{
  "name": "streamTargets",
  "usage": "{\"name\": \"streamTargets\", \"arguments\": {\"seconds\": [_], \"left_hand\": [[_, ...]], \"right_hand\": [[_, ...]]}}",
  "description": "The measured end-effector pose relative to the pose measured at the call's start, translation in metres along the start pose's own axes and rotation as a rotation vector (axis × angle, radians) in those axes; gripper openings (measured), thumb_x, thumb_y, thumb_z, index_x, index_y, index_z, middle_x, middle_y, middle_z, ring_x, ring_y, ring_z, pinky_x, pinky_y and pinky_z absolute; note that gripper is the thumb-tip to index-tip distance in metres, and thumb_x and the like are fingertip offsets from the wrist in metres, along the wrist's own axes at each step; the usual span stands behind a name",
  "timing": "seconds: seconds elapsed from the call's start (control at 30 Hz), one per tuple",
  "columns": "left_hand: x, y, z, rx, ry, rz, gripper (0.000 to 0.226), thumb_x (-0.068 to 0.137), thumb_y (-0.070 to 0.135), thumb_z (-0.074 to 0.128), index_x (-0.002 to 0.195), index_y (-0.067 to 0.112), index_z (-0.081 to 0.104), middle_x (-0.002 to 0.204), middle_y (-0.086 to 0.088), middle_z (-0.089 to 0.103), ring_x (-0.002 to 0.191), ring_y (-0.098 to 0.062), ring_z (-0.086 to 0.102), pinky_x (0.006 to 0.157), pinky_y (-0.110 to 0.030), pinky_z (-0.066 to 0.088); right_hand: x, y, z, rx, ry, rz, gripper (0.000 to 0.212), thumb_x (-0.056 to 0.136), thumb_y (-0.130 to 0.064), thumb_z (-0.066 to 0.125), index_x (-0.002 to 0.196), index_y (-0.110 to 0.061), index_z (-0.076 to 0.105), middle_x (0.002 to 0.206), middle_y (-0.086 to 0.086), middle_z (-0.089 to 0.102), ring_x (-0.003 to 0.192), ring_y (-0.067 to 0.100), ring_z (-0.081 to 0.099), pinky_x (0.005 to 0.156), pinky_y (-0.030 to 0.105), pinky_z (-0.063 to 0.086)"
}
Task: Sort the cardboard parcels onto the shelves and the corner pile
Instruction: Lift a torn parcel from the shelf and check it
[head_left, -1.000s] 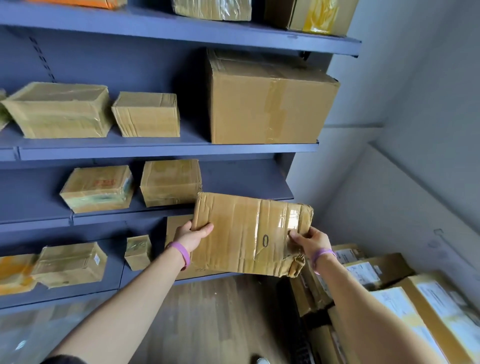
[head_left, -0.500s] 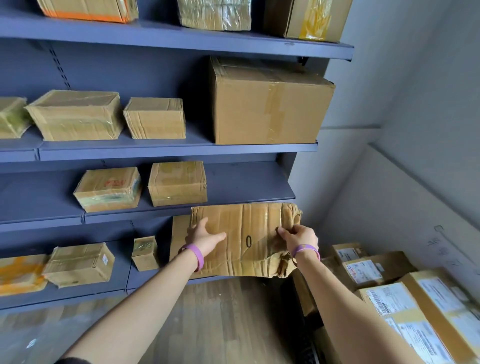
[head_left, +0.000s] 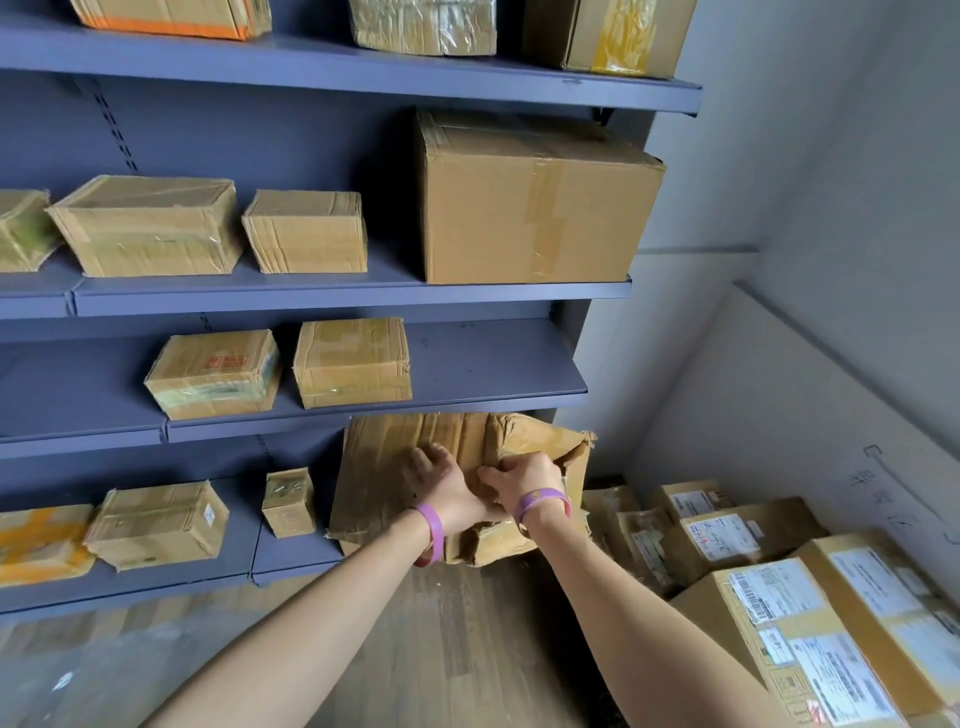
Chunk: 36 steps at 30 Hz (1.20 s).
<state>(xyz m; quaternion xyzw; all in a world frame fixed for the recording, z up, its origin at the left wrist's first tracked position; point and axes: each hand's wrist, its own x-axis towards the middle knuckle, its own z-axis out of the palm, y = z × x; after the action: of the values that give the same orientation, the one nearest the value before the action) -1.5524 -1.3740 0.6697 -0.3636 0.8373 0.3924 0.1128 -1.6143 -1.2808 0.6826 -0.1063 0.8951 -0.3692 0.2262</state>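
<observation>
- Step in hand, as I judge it: seating one crumpled parcel (head_left: 460, 439) into the right end of the bottom shelf (head_left: 291, 558); it stands on edge and leans back, its top just under the lip of the shelf above (head_left: 493, 364).
- The left hand (head_left: 441, 488) lies flat on the parcel's face, fingers spread and straight, pressing rather than gripping.
- The right hand (head_left: 524, 478), just right of the left and nearly touching it, has its fingers curled into a crushed fold of the same parcel.
- Right of the right hand, the parcel's torn corner juts past the shelf's end.
- Next move, by my reading: push the parcel further in and leftward until that corner clears, check it stays leaning, then let go with both hands.
- Left of the left hand a broad flat cardboard face continues; I cannot tell whether it is the same parcel or another behind it.
- Further left stand a small box (head_left: 288, 501) and a taped box (head_left: 161, 522), which limit how far the parcel can slide.
- Below and right of the right hand, the corner pile (head_left: 727, 535) of labelled boxes sits on the floor (head_left: 457, 623), close to the shelf end.
- Risks: the soft, crushed card may sag or tip forward off the shelf edge.
</observation>
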Motion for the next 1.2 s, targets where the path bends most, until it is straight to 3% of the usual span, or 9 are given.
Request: {"name": "streamTargets", "arguments": {"seconds": [0.13,0.33,0.53,0.63,0.73,0.8,0.9,1.07,1.2], "left_hand": [[-0.001,0.004,0.002,-0.001,0.148,-0.068,0.106,0.091,0.030,0.067,0.153,0.000,-0.013,0.162,-0.021,-0.015,0.149,-0.043,-0.010,0.118,-0.060,0.014],[-0.004,-0.004,0.007,0.016,0.171,-0.078,0.093,0.097,0.030,0.053,0.152,-0.002,-0.015,0.162,-0.022,-0.017,0.150,-0.041,-0.009,0.116,-0.063,0.013],[0.006,-0.016,-0.007,-0.147,0.152,-0.046,0.079,0.098,0.027,0.043,0.156,0.005,-0.006,0.164,-0.016,-0.007,0.152,-0.033,-0.004,0.122,-0.055,0.008],[0.009,-0.027,-0.009,-0.402,0.152,0.021,0.075,0.094,0.038,0.036,0.154,-0.002,0.014,0.160,-0.024,0.018,0.147,-0.036,0.022,0.119,-0.047,0.025],[0.009,-0.034,-0.013,-0.631,0.125,-0.052,0.046,0.106,0.016,0.032,0.146,-0.006,0.033,0.146,-0.023,0.043,0.134,-0.039,0.045,0.097,-0.032,0.048],[0.010,-0.040,-0.016,-0.651,0.156,-0.111,0.034,0.101,0.010,0.045,0.132,-0.003,0.047,0.128,-0.022,0.056,0.116,-0.036,0.054,0.091,-0.035,0.044],[0.000,-0.047,-0.024,-0.684,0.144,-0.148,0.025,0.093,0.010,0.050,0.118,0.005,0.051,0.113,-0.014,0.052,0.102,-0.027,0.047,0.086,-0.033,0.034],[-0.006,-0.055,-0.029,-0.678,0.151,-0.116,0.037,0.092,0.008,0.049,0.128,0.003,0.051,0.127,-0.014,0.052,0.111,-0.028,0.047,0.089,-0.035,0.034],[-0.011,-0.059,-0.029,-0.738,0.194,-0.085,0.029,0.090,0.002,0.049,0.119,-0.001,0.052,0.118,-0.012,0.052,0.106,-0.027,0.046,0.086,-0.032,0.031]], "right_hand": [[-0.005,-0.011,0.009,-0.068,-0.050,-0.072,0.024,0.091,-0.037,0.063,0.075,-0.020,0.070,0.070,0.001,0.064,0.061,0.014,0.054,0.052,0.021,0.042],[-0.009,-0.011,0.013,-0.049,-0.105,-0.143,0.035,0.095,-0.032,0.060,0.062,-0.023,0.062,0.057,-0.006,0.054,0.053,0.007,0.045,0.045,0.013,0.033],[-0.018,-0.015,0.019,0.158,-0.176,-0.186,0.028,0.099,-0.030,0.056,0.093,-0.011,0.076,0.076,0.000,0.066,0.069,0.014,0.054,0.064,0.023,0.044],[-0.022,-0.021,0.024,0.128,-0.212,-0.214,0.031,0.099,-0.033,0.053,0.115,-0.016,0.073,0.105,0.003,0.074,0.097,0.017,0.066,0.084,0.026,0.050],[-0.027,-0.028,0.028,0.063,-0.266,-0.272,0.036,0.100,-0.031,0.052,0.130,-0.015,0.064,0.124,0.003,0.068,0.115,0.017,0.062,0.099,0.027,0.047],[-0.026,-0.025,0.021,0.016,-0.210,-0.298,0.036,0.100,-0.028,0.053,0.132,-0.014,0.062,0.128,0.003,0.066,0.112,0.017,0.062,0.095,0.022,0.047],[-0.013,0.000,-0.001,-0.027,0.032,-0.189,0.032,0.098,-0.023,0.056,0.130,-0.019,0.060,0.121,0.005,0.066,0.094,0.016,0.063,0.083,0.026,0.051],[0.005,0.040,-0.035,-0.190,0.457,0.062,0.049,0.090,-0.027,0.067,0.132,-0.010,0.048,0.136,0.017,0.046,0.124,0.035,0.042,0.107,0.041,0.036],[0.003,0.060,-0.043,0.049,0.485,0.149,0.079,0.087,-0.031,0.069,0.150,-0.016,0.025,0.149,0.017,0.034,0.134,0.039,0.033,0.114,0.045,0.027]]}}
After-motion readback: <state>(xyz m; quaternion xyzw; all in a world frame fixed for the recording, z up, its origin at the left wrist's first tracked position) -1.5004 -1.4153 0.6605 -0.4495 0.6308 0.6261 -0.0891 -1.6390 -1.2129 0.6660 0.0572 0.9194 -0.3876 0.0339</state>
